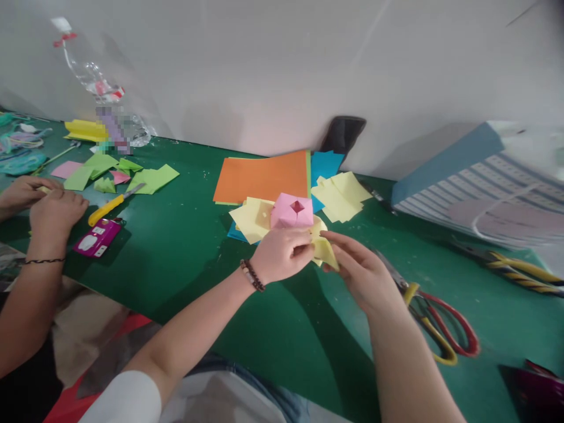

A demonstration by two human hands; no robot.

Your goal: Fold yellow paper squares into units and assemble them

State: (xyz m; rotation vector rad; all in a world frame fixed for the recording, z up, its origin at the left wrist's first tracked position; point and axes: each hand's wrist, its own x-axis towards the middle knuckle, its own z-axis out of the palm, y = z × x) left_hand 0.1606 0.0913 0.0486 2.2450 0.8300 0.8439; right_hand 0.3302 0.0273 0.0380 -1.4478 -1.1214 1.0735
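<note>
Between both hands is a folded piece of pale yellow paper (pixel 325 251). My left hand (pixel 284 254) pinches its left side, with the fingertips curled in. On its right edge, my right hand (pixel 361 269) grips it between thumb and fingers. Just beyond my left hand sits a pink folded paper box (pixel 286 212) with a small diamond-shaped opening on top. Yellow paper sheets (pixel 253 218) lie beside the pink box on the left, and more yellow squares (pixel 341 197) lie to the right. Behind them rests a stack topped with orange paper (pixel 264 179).
Scissors (pixel 434 320) with red and yellow handles lie right of my right hand, pliers (pixel 524 270) farther right. A desk calendar (pixel 480 182) and a dark phone (pixel 343 134) stand by the wall. At left, a co-worker's hands (pixel 57 205) are near green papers (pixel 154 178) and a yellow knife (pixel 108 208).
</note>
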